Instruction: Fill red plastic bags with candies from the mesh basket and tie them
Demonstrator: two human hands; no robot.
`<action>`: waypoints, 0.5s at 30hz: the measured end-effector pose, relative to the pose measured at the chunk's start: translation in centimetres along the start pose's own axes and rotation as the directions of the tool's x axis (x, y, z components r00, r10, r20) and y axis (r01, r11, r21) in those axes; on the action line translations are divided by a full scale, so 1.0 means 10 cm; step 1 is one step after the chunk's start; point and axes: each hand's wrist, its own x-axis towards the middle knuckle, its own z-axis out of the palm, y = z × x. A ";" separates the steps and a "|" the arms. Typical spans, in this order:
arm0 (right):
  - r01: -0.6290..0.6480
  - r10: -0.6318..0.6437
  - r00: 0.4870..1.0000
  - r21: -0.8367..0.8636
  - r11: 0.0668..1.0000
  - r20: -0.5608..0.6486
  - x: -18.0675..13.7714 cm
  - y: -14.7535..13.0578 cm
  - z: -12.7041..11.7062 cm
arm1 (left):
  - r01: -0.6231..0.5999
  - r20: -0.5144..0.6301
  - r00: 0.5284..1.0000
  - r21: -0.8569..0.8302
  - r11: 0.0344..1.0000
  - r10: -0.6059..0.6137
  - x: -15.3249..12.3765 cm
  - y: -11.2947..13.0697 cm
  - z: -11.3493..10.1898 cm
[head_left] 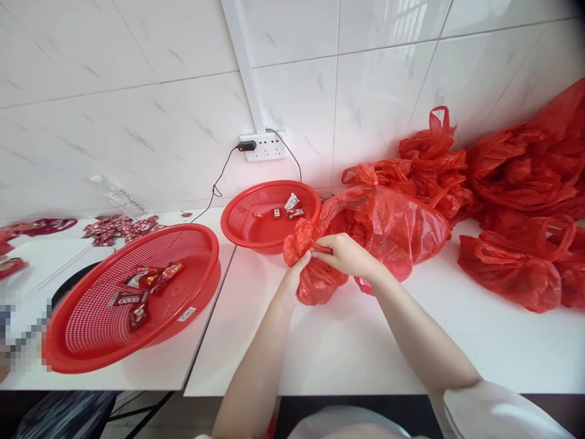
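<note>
Both hands meet at a small red plastic bag [320, 285], bunched up above the white table. My left hand [296, 277] is closed on the bag's gathered neck from the left. From the right, my right hand [343, 255] pinches a twisted strand of the same bag. What the bag contains cannot be made out through the plastic. Just behind my right hand lies a larger open red bag [402, 225] with crumpled red plastic inside. Close beyond my left hand stands a small red basket [269, 244] with a few wrapped pieces in it.
A large red basket [201, 268] with several wrapped snacks stands left, across the table seam. Filled red bags [512, 268] are heaped right, along the wall. A power strip [265, 146] with cables hangs behind. Wrapped packets [119, 228] and a clear bottle [119, 198] lie far left.
</note>
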 end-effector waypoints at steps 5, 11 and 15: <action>-0.136 0.124 0.989 0.166 0.977 0.079 -0.04 0.01 -0.12 | -0.278 -0.141 0.951 0.007 0.960 0.277 -0.03 0.13 -0.04; -0.405 0.407 0.913 0.080 0.911 -0.019 -0.03 0.30 -0.26 | -0.307 -0.104 0.948 -0.047 0.950 0.302 -0.11 0.23 -0.13; -0.290 0.308 0.951 0.242 0.926 -0.036 -0.10 0.28 -0.41 | -0.202 0.065 0.977 0.009 0.979 0.201 -0.12 0.24 -0.10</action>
